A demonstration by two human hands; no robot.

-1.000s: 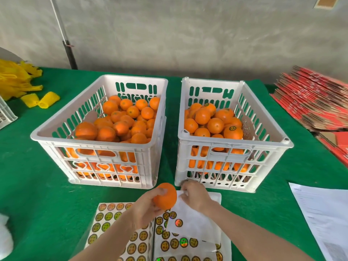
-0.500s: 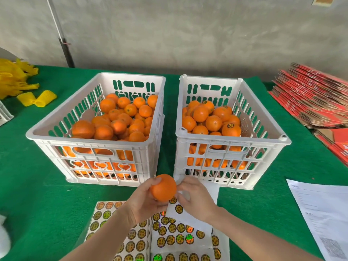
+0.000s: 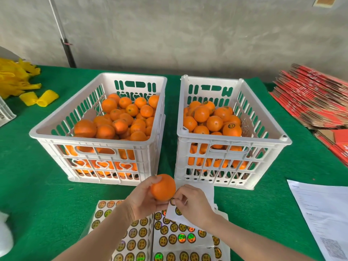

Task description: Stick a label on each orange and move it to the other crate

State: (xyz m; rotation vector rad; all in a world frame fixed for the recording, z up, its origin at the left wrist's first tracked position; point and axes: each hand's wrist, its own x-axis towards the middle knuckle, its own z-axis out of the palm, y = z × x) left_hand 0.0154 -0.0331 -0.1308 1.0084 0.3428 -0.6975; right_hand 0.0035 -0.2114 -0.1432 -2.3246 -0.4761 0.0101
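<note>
Green table [image 3: 47, 194], round gold label sheets [image 3: 135, 240]

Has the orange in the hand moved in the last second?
Yes. The orange rose slightly toward the left crate, nearing its base.

Left hand [image 3: 143, 201] cupped, fingers curled; right hand [image 3: 194, 203] pinching, fingertips together

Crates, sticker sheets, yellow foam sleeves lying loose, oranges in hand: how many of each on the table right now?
White crates: 2, the left crate and the right crate
Sticker sheets: 3, left, middle, and a nearly used-up sheet on top
Loose yellow foam sleeves: 2
Orange held in the left hand: 1
Total: 8
</note>
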